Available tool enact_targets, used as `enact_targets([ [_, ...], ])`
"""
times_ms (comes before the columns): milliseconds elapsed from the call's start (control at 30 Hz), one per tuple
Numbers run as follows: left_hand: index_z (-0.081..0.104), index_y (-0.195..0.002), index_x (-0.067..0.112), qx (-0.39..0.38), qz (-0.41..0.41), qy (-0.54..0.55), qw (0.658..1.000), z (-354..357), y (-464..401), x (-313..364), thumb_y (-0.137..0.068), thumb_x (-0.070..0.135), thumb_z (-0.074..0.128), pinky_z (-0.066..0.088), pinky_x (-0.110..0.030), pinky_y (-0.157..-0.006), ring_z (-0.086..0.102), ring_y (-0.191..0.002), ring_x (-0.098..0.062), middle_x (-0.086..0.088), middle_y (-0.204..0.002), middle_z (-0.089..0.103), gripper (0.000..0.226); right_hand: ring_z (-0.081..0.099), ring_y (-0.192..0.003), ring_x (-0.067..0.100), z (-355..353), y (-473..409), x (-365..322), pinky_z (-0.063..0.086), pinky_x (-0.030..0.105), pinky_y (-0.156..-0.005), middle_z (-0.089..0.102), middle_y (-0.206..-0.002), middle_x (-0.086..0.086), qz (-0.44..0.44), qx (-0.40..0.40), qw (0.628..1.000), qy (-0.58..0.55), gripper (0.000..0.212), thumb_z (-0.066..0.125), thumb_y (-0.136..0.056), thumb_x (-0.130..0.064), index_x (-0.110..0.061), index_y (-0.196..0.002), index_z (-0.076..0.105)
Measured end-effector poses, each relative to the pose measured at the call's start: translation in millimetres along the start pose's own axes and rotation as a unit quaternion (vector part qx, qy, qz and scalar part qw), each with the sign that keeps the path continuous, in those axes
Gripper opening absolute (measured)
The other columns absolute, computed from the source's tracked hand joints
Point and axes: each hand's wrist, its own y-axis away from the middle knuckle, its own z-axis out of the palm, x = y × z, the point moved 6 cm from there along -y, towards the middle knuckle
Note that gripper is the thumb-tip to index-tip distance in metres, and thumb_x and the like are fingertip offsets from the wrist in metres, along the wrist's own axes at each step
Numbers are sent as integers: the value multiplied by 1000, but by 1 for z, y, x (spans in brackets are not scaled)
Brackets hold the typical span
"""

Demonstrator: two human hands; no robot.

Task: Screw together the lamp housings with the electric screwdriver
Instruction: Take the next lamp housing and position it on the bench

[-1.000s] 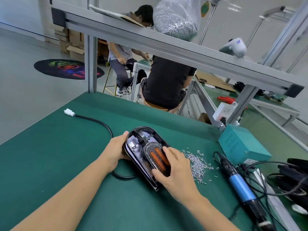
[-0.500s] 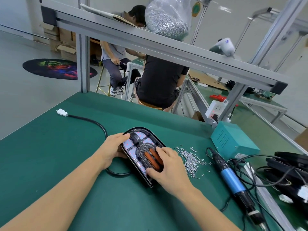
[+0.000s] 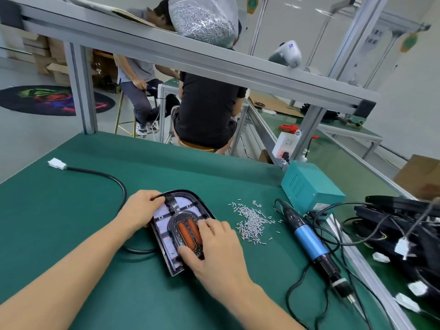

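Observation:
A black lamp housing [image 3: 181, 208] with a clear inner plate and two orange bars lies flat on the green table [image 3: 59, 222]. My left hand [image 3: 140, 210] grips its upper left rim, fingers curled over the edge. My right hand [image 3: 214, 244] presses down on the inner part, fingers spread over the orange bars. The electric screwdriver [image 3: 309, 241], blue-handled, lies on the table to the right, untouched. A heap of small silver screws [image 3: 252, 220] sits between the housing and the screwdriver.
A black cable with a white plug [image 3: 57, 163] curves from the housing to the far left. A teal power box [image 3: 309, 186] stands at the back right. More black housings and cables [image 3: 400, 225] are piled at the right edge. Two people sit beyond the table.
The housing has turned slightly and now lies flatter on the table. My left hand has shifted up onto its top left rim; my right hand stays pressed on the inner part.

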Motion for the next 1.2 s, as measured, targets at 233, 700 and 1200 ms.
enact_targets([
  [233, 73, -91, 24, -40, -30, -211, 976, -12, -4, 3, -81, 20, 62, 51, -33, -83, 63, -92, -27, -3, -88, 71, 16, 38, -122, 18, -11, 3, 5, 25, 29, -103, 48, -134, -4, -39, 1, 997, -63, 48, 45, -92, -51, -17, -124, 58],
  [700, 72, -101, 29, -90, 211, -233, 945, 80, 17, 144, -82, 16, 60, 45, -27, -91, 61, -100, -16, 9, -102, 70, 26, 49, -118, 28, -71, 41, 197, 38, 32, -92, 56, -129, 11, 284, 46, 958, -13, 30, 53, -96, -11, -2, -124, 60],
  [1200, 73, -96, 20, -221, 115, -339, 907, 135, 16, 125, -79, 4, 61, 48, -29, -73, 60, -84, -23, -1, -101, 70, 26, 56, -100, 29, -55, 53, 222, 39, 32, -70, 58, -118, 7, 360, -58, 930, 49, 52, 58, -93, -31, -18, -139, 39],
])
